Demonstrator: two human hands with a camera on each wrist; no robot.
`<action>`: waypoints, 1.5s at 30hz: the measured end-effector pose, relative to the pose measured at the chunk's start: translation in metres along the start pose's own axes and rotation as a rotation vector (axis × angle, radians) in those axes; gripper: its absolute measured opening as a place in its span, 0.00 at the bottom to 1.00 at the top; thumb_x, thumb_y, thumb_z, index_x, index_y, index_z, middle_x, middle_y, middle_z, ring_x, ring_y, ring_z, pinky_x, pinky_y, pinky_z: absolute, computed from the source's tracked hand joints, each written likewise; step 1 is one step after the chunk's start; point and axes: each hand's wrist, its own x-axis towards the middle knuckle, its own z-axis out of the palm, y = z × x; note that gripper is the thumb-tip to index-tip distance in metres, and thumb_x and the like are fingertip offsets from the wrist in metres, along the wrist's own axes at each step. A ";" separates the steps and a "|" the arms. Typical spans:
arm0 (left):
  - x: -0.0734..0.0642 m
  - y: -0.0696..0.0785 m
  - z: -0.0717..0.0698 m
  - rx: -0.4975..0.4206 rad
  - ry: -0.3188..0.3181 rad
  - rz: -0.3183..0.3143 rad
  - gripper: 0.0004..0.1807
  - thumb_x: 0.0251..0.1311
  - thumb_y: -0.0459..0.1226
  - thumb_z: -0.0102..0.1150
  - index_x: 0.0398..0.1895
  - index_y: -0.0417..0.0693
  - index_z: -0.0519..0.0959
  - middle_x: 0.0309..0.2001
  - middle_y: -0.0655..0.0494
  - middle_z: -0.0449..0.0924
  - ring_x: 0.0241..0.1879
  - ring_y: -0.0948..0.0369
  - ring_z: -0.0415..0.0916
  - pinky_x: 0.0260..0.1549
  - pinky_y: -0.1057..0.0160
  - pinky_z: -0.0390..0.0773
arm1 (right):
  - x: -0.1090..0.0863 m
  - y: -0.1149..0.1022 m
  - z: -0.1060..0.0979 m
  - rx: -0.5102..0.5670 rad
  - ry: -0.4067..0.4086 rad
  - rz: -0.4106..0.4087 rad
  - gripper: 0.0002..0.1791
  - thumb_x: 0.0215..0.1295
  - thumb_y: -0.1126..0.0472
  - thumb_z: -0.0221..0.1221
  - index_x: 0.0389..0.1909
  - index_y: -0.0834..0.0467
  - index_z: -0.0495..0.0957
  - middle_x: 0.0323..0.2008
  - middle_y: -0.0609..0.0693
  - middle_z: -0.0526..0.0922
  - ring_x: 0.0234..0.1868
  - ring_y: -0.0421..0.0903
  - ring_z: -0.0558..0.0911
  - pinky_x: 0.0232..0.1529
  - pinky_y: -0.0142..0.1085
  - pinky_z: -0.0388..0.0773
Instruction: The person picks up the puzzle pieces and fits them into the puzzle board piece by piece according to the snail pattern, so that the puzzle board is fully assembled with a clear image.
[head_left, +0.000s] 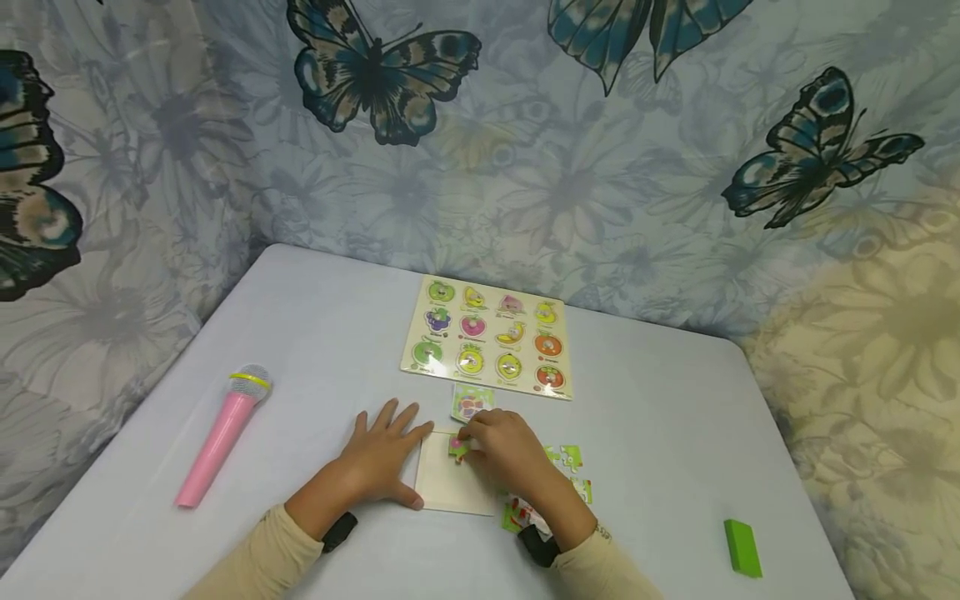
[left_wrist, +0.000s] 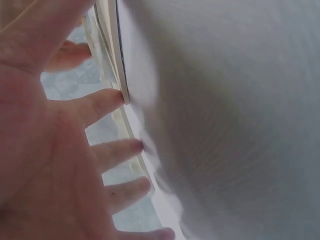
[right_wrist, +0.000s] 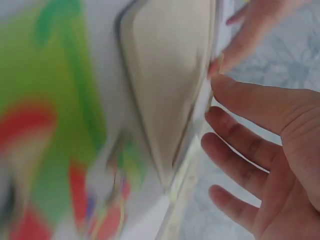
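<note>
A pale square wooden puzzle board (head_left: 450, 492) lies on the table between both hands. With spread fingers, my left hand (head_left: 377, 458) rests at its left side, thumb and index finger touching the edge; the left wrist view shows a fingertip against the board edge (left_wrist: 120, 65). Thumb and fingers of my right hand (head_left: 513, 454) pinch a small green puzzle piece (head_left: 457, 448) with a pink patch, over the board's upper part. Seen from the right wrist, that piece is edge-on at the fingertips (right_wrist: 224, 82). Loose green puzzle pieces (head_left: 572, 457) lie right of the board, partly hidden by the right forearm.
Just beyond the board lies a small picture piece (head_left: 471, 402), and behind it a fruit peg board (head_left: 491, 337). A pink toy microphone (head_left: 225, 433) is at the left, a green block (head_left: 742, 547) at the right. Butterfly-print fabric (head_left: 525, 183) backs the white table (head_left: 660, 417).
</note>
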 end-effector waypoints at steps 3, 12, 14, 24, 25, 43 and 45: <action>0.000 0.000 -0.001 0.008 -0.009 -0.017 0.57 0.32 0.61 0.76 0.71 0.54 0.65 0.75 0.42 0.52 0.74 0.39 0.43 0.61 0.27 0.51 | 0.008 -0.009 0.006 -0.020 -0.002 -0.015 0.12 0.52 0.56 0.72 0.39 0.49 0.87 0.40 0.43 0.86 0.46 0.43 0.83 0.54 0.45 0.76; 0.001 0.000 -0.002 -0.012 -0.023 -0.042 0.58 0.32 0.62 0.76 0.72 0.57 0.64 0.75 0.41 0.50 0.74 0.38 0.43 0.59 0.25 0.51 | 0.017 -0.021 0.014 -0.079 -0.006 0.001 0.11 0.53 0.54 0.71 0.38 0.47 0.88 0.39 0.42 0.85 0.46 0.43 0.83 0.54 0.43 0.76; 0.001 -0.001 -0.002 -0.007 -0.021 -0.047 0.58 0.32 0.62 0.76 0.72 0.57 0.64 0.75 0.42 0.50 0.74 0.38 0.43 0.59 0.25 0.51 | 0.018 -0.022 0.015 -0.091 0.001 0.003 0.11 0.53 0.54 0.71 0.38 0.46 0.88 0.38 0.42 0.85 0.46 0.43 0.82 0.55 0.45 0.76; 0.003 0.002 0.002 -0.024 -0.015 -0.044 0.58 0.30 0.61 0.77 0.71 0.57 0.65 0.75 0.40 0.50 0.74 0.37 0.43 0.58 0.23 0.51 | 0.015 -0.023 0.008 -0.098 -0.047 0.008 0.12 0.56 0.57 0.69 0.43 0.47 0.87 0.41 0.43 0.86 0.47 0.44 0.82 0.56 0.42 0.75; 0.002 0.002 0.002 -0.024 -0.014 -0.047 0.58 0.30 0.62 0.77 0.71 0.57 0.65 0.75 0.40 0.50 0.73 0.37 0.43 0.58 0.23 0.51 | 0.015 -0.022 0.005 -0.081 -0.061 0.002 0.13 0.56 0.58 0.69 0.43 0.47 0.87 0.42 0.43 0.86 0.48 0.44 0.82 0.57 0.42 0.75; 0.001 0.002 -0.001 -0.068 -0.003 -0.024 0.59 0.28 0.58 0.80 0.70 0.50 0.66 0.74 0.36 0.51 0.72 0.33 0.44 0.55 0.21 0.50 | -0.068 0.058 -0.019 0.018 -0.029 0.271 0.12 0.48 0.69 0.71 0.34 0.54 0.86 0.40 0.47 0.87 0.48 0.48 0.83 0.55 0.47 0.75; 0.001 0.003 -0.001 -0.070 -0.003 -0.024 0.59 0.28 0.58 0.80 0.70 0.51 0.66 0.74 0.36 0.51 0.72 0.33 0.43 0.55 0.20 0.49 | -0.071 0.059 -0.019 0.016 -0.030 0.282 0.12 0.48 0.70 0.71 0.34 0.54 0.86 0.40 0.48 0.87 0.48 0.49 0.83 0.54 0.47 0.76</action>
